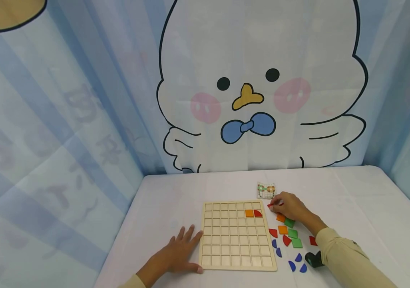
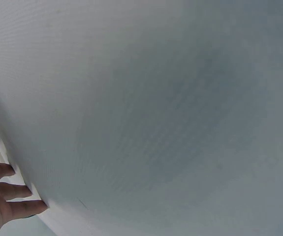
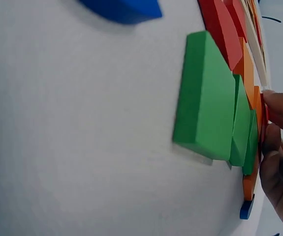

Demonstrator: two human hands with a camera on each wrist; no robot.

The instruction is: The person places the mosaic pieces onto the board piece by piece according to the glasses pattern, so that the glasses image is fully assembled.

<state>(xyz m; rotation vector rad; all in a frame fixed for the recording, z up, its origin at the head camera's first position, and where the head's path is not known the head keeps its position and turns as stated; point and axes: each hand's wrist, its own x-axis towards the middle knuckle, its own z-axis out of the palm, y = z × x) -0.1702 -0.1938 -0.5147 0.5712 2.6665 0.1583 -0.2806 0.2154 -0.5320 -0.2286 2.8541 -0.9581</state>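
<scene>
A wooden grid board [image 1: 231, 248] lies on the table with an orange square tile [image 1: 249, 213] and a red quarter-round tile [image 1: 257, 213] side by side in its upper right cells. My left hand [image 1: 181, 252] rests flat with spread fingers at the board's left edge; fingers [image 2: 20, 209] show in the left wrist view. My right hand [image 1: 289, 206] is right of the board's upper corner, pinching a red tile [image 1: 270, 205] between thumb and fingers. Its exact shape is mostly hidden. Green tiles [image 3: 215, 103] lie close by in the right wrist view.
Right of the board lie loose orange squares [image 1: 282, 229], green squares [image 1: 296, 243], red pieces [image 1: 273, 233] and several blue pieces [image 1: 291, 266]. A small patterned card [image 1: 265, 191] lies behind the right hand. A dark object [image 1: 313, 259] sits by the right sleeve.
</scene>
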